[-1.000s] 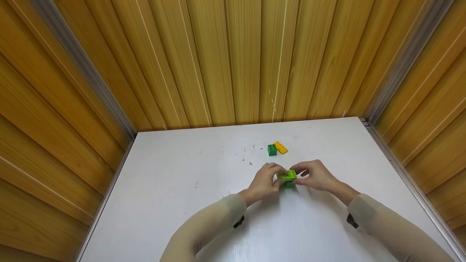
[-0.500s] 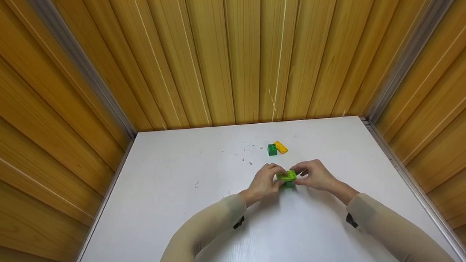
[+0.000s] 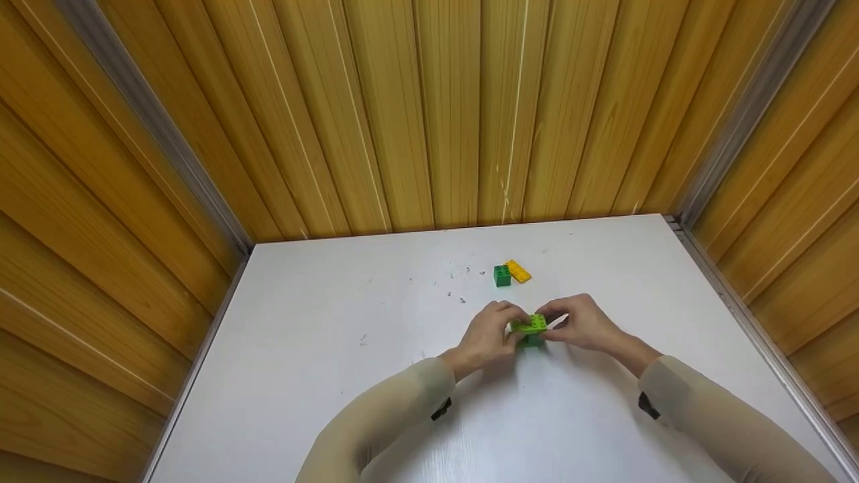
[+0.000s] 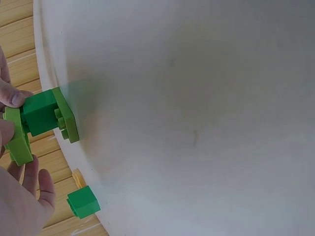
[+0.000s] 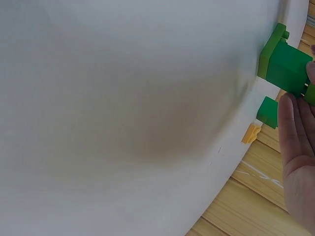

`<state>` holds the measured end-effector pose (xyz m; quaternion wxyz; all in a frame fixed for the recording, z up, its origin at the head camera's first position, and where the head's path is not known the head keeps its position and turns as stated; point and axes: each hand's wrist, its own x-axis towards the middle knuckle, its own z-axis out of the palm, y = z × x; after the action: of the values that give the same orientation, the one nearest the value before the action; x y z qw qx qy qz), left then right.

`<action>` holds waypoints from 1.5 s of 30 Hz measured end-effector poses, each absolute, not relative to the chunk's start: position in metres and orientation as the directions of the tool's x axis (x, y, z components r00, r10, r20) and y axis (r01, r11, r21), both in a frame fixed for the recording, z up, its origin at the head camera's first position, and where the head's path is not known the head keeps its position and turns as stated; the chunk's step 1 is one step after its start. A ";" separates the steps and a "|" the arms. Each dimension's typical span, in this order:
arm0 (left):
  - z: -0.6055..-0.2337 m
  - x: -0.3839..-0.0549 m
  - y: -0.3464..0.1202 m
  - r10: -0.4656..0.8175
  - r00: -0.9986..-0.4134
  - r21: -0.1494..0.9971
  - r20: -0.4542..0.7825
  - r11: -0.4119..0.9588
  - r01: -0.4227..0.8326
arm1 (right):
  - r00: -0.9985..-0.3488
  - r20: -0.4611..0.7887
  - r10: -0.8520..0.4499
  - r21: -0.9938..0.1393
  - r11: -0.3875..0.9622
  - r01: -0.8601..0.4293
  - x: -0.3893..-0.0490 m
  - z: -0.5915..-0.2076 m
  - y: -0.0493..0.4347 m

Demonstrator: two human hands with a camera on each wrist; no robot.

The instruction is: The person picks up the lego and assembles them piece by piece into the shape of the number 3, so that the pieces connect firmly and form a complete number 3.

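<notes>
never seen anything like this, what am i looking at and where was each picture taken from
There is no machine here, just a person's bare left hand and right hand. The wide picture comes from a camera worn on the head, looking forward and down. The other two come from cameras worn on the left and right wrists, so the scene looks turned sideways. Both hands hold a small stack of toy bricks: a lower lime plate, a dark green block and an upper lime plate. Farther off on the white table lie a second green block and a yellow plate, side by side.
</notes>
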<state>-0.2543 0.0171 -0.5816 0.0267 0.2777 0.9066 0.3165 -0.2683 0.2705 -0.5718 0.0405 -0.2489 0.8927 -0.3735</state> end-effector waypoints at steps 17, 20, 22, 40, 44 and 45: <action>-0.576 -0.251 0.022 0.530 -0.838 0.523 0.129 0.682 0.511 | -0.888 0.092 -0.450 -0.705 0.601 -0.377 -0.267 -0.576 0.272; -0.578 -0.252 0.021 0.542 -0.825 0.516 0.158 0.667 0.537 | -0.887 0.092 -0.453 -0.702 0.602 -0.380 -0.267 -0.574 0.271; -0.579 -0.253 0.020 0.543 -0.822 0.512 0.173 0.663 0.546 | -0.883 0.096 -0.460 -0.701 0.598 -0.389 -0.268 -0.573 0.270; -0.574 -0.262 0.019 0.607 -0.786 0.435 0.117 0.680 0.590 | -0.869 0.030 -0.495 -0.645 0.654 -0.395 -0.272 -0.561 0.266; -0.575 -0.264 0.018 0.587 -0.804 0.480 0.097 0.680 0.554 | -0.860 0.063 -0.507 -0.622 0.654 -0.431 -0.272 -0.563 0.263; -0.575 -0.264 0.018 0.583 -0.806 0.482 0.098 0.681 0.551 | -0.860 0.072 -0.506 -0.623 0.650 -0.435 -0.273 -0.564 0.263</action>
<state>-0.2643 0.0177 -0.5750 0.0319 0.3095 0.9162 0.2524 -0.2729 0.2629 -0.5637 0.0539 -0.2593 0.9068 -0.3281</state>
